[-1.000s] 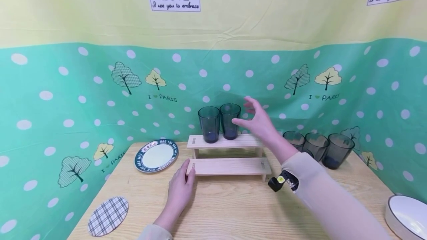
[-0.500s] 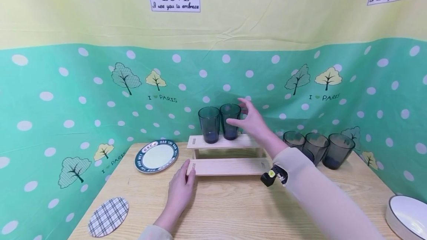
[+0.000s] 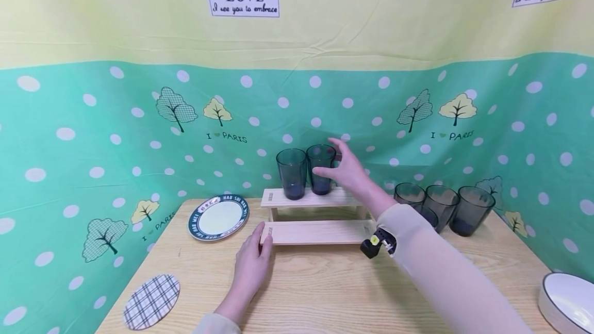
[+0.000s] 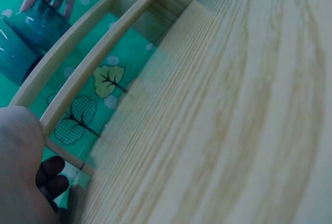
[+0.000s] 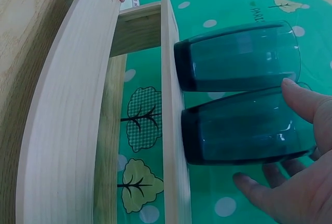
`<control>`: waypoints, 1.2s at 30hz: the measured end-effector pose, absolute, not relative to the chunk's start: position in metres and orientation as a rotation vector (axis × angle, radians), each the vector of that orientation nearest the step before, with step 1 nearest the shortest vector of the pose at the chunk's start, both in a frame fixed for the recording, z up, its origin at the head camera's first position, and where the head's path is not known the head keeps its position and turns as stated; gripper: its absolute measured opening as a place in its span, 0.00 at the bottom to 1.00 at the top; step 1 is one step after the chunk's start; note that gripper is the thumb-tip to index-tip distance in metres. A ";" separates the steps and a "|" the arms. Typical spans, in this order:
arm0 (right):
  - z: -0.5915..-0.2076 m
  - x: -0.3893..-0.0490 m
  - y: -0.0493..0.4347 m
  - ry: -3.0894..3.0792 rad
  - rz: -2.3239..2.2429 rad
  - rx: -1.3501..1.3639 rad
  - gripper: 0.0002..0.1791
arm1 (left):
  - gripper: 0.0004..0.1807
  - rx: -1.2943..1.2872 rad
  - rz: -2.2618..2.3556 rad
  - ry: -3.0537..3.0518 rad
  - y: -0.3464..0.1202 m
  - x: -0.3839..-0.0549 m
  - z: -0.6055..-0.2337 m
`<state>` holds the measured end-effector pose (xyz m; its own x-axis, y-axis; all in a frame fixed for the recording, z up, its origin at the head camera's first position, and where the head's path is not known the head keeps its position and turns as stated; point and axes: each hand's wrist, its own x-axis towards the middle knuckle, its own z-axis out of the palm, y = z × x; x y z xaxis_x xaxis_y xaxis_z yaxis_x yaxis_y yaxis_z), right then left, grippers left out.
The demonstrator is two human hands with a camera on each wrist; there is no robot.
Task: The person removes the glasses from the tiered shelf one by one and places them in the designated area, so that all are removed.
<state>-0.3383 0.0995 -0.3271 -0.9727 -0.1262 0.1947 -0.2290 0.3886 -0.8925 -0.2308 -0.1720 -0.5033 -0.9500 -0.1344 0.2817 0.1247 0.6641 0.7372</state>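
Observation:
A two-tier wooden shelf (image 3: pixel 320 232) stands at the middle back of the table. On its upper tier, two dark tinted glasses stand upright side by side, a left glass (image 3: pixel 292 174) and a right glass (image 3: pixel 320 179). My right hand (image 3: pixel 350 171) reaches round the right glass from its right side. The thumb overlaps the glass near the rim in the right wrist view, while the index finger (image 5: pixel 251 187) is spread apart from its side. My left hand (image 3: pixel 250 264) holds the left end of the lower tier, thumb on top and fingers curled by the side support (image 4: pixel 67 154).
Several more tinted glasses (image 3: pixel 471 210) stand at the back right, partly behind the right forearm. A blue-rimmed plate (image 3: pixel 218 218) lies back left, with a checked round mat (image 3: pixel 152 300) nearer. A white bowl (image 3: pixel 554 303) sits at the right edge. Patterned cloth (image 3: pixel 278 45) hangs behind.
My right hand has moved left, from beside the right glass to round it. The left hand, the shelf and the glasses stay where they were.

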 end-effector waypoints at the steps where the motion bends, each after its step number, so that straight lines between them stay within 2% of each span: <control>1: -0.327 -0.338 0.099 -2.540 1.651 0.323 0.57 | 0.30 0.009 -1.172 -2.570 -0.172 -0.231 -0.503; 25: -0.330 -0.339 0.096 -2.533 1.655 0.228 0.56 | 0.30 0.011 -1.189 -2.575 -0.172 -0.231 -0.503; 36: -0.322 -0.330 0.111 -2.508 1.655 0.173 0.55 | 0.30 0.006 -1.184 -2.574 -0.173 -0.231 -0.504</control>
<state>-0.3300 0.1109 -0.3216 -0.9847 -0.0229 0.1728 -0.1679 0.3913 -0.9048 -0.2308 -0.1727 -0.5036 -0.9527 -0.1308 0.2743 0.1231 0.6590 0.7420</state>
